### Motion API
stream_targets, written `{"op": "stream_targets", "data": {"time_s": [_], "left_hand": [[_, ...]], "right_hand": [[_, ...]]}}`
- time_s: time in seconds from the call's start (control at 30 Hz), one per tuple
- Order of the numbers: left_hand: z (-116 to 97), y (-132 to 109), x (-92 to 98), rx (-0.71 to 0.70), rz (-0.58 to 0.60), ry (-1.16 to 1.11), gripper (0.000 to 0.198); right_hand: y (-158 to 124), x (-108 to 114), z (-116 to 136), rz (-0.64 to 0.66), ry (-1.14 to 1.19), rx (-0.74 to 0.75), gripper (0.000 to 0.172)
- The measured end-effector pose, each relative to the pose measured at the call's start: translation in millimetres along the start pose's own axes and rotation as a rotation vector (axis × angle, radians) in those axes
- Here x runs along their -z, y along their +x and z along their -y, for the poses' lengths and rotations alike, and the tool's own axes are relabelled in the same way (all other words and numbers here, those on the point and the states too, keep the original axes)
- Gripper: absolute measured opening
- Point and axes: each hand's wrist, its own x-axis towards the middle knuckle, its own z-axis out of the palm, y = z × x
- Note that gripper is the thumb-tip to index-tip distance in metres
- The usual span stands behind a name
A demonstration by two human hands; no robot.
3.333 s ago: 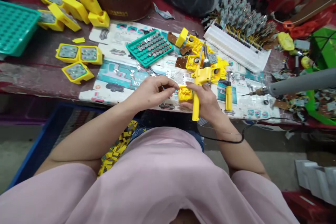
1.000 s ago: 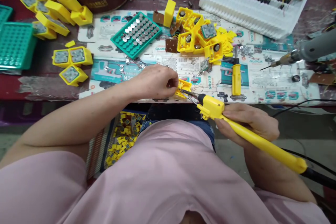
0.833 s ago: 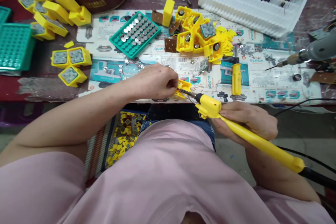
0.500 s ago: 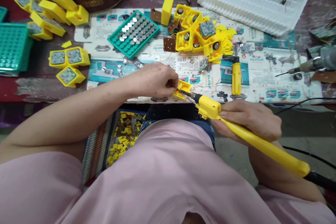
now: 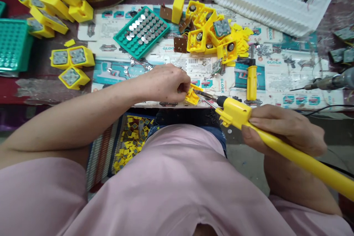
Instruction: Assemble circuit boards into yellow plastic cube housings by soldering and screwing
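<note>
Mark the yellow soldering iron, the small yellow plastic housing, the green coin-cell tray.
Yellow soldering iron (image 5: pixel 235 110): head view, blocky head.
Small yellow plastic housing (image 5: pixel 192 97): head view, exposed side.
Green coin-cell tray (image 5: pixel 124 48): head view, near rim.

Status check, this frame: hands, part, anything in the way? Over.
Left hand pinches yellow part. Right hand grips soldering iron, tip at the part. Nothing between them.

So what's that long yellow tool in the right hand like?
The soldering tool looks like yellow plastic: long straight handle, blocky head, black collar, thin metal tip. The right hand grips it just behind the head. It slants, tip pointing left at the small yellow part pinched in the left hand.
</note>
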Motion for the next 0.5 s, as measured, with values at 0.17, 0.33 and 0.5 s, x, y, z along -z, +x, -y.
{"op": "stream_targets", "data": {"time_s": [0.17,0.33,0.5], "left_hand": [[0,0,-1.3,0.014,-0.015,0.012,0.004],[0,0,-1.6,0.008,0.001,0.102,0.009],[-6,-4,3.4,0.019,0.063,0.179,0.019]], "right_hand": [[-11,-2,-3,-0.078,-0.056,-0.062,0.028],[-26,0,0,-0.159,-0.204,-0.22,0.05],[-27,-4,7,-0.222,-0.191,-0.299,0.05]]}}
